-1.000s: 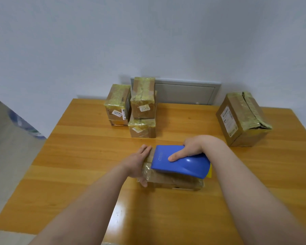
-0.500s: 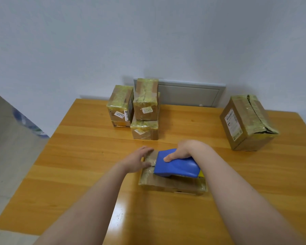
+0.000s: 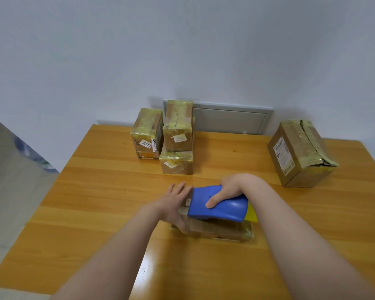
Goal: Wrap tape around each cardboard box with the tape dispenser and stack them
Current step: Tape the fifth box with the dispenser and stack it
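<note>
Beyond the flat box (image 3: 217, 231) in front of you, nothing large had moved in the last second. The wooden table (image 3: 95, 202) bore the same load. The big taped box (image 3: 299, 154) sat well apart to the flat box's far right, and the three small taped boxes (image 3: 177, 162) stood past its far left end, two stacked and one just beside them. The flat box itself had stayed put, close to you. What had changed was on top of it. The blue tape dispenser (image 3: 217, 204) still lay along the flat box's top, but your right hand (image 3: 232, 187) had gone from resting over its back to gripping it. The thumb pressed the near flank, and the fingers wrapped out of sight over the far edge. Your left hand (image 3: 174, 205) had loosened from the flat box's left end. Its fingers were straight and spread, holding nothing, with the thumb touching the near left corner beside the dispenser's nose. I judged that a pass of tape was finishing at that end and wanted cutting or smoothing down. This box had not yet joined the stack.
</note>
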